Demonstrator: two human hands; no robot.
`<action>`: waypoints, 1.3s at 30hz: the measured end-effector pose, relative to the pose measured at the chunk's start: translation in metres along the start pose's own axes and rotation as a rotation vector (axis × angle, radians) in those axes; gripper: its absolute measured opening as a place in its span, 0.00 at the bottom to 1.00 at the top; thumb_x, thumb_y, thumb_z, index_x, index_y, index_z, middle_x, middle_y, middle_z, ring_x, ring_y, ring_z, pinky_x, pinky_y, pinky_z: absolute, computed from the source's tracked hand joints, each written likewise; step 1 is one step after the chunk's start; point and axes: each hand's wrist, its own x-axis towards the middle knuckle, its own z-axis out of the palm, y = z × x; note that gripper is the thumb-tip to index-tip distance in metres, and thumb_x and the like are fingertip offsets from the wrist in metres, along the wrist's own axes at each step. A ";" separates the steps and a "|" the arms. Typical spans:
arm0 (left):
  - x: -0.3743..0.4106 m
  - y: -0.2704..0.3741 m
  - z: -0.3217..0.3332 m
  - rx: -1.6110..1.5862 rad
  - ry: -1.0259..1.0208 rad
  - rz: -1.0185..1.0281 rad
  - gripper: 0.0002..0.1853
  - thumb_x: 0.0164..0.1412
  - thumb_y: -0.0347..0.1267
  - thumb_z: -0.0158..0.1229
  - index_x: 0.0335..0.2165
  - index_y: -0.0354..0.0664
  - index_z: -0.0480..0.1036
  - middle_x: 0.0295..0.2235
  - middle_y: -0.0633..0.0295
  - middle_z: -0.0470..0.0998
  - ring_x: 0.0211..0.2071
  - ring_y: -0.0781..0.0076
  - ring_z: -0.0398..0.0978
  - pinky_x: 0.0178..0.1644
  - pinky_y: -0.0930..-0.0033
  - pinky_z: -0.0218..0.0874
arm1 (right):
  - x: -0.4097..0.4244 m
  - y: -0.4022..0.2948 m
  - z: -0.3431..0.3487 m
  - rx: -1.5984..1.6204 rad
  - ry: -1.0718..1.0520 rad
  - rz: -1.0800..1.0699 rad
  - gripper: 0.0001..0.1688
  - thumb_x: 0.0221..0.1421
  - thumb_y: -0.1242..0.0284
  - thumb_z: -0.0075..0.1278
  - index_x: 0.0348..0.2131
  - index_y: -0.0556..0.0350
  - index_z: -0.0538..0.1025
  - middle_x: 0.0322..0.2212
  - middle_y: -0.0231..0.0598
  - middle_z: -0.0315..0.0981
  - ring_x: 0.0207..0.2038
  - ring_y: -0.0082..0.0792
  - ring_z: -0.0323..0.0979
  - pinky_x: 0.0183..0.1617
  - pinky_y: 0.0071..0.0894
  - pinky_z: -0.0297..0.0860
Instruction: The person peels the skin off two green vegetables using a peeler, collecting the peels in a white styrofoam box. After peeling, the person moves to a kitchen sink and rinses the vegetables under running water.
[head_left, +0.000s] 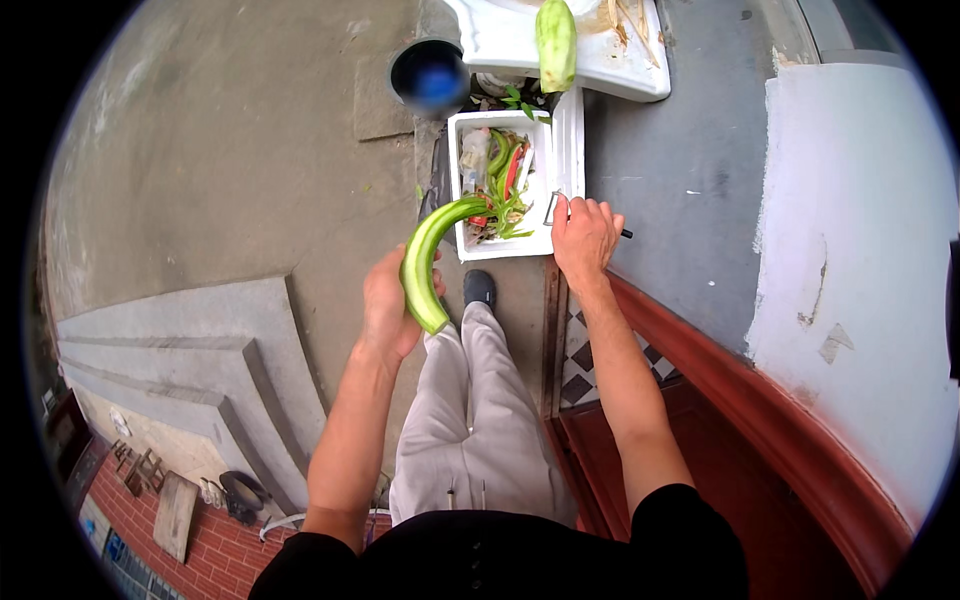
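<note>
My left hand (390, 300) grips a long curved green gourd (421, 255), partly peeled, with paler stripes along its length. Its far end reaches over the near left rim of a white foam box (544, 244). In my right hand (589, 236) is a peeler (553, 208) with a metal frame and a dark handle end, held at the box's right edge, apart from the gourd. Green peelings (508, 214) lie in the box among mixed scraps, a red strip and a clear plastic piece. Another peeled, pale green gourd (556, 45) rests on the white sink's edge beyond.
The white sink (630, 82) stands ahead, with dry brown stalks on it. Left of it is a black bucket (429, 79) with something blue inside. Concrete steps (187, 330) rise at the left. A painted wall with a red lower edge (697, 330) runs along the right.
</note>
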 end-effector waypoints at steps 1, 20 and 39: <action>0.000 0.002 0.000 -0.010 0.001 0.007 0.19 0.79 0.37 0.44 0.48 0.32 0.74 0.35 0.55 0.77 0.29 0.68 0.71 0.34 0.63 0.67 | -0.002 0.001 -0.001 -0.021 -0.038 0.053 0.19 0.69 0.62 0.55 0.25 0.53 0.79 0.25 0.37 0.76 0.35 0.44 0.71 0.45 0.49 0.60; -0.005 0.000 0.010 0.125 -0.137 -0.003 0.17 0.81 0.40 0.43 0.52 0.39 0.71 0.36 0.62 0.75 0.30 0.74 0.72 0.33 0.66 0.68 | 0.021 -0.102 -0.081 0.521 0.011 -0.522 0.12 0.59 0.66 0.65 0.25 0.49 0.79 0.24 0.31 0.70 0.32 0.37 0.68 0.43 0.42 0.60; -0.006 0.001 -0.007 0.001 -0.120 0.105 0.20 0.81 0.39 0.40 0.56 0.36 0.71 0.36 0.59 0.74 0.28 0.71 0.67 0.34 0.66 0.63 | 0.004 -0.017 0.017 0.029 -0.148 0.076 0.22 0.70 0.58 0.51 0.29 0.54 0.83 0.29 0.40 0.82 0.36 0.47 0.75 0.45 0.55 0.62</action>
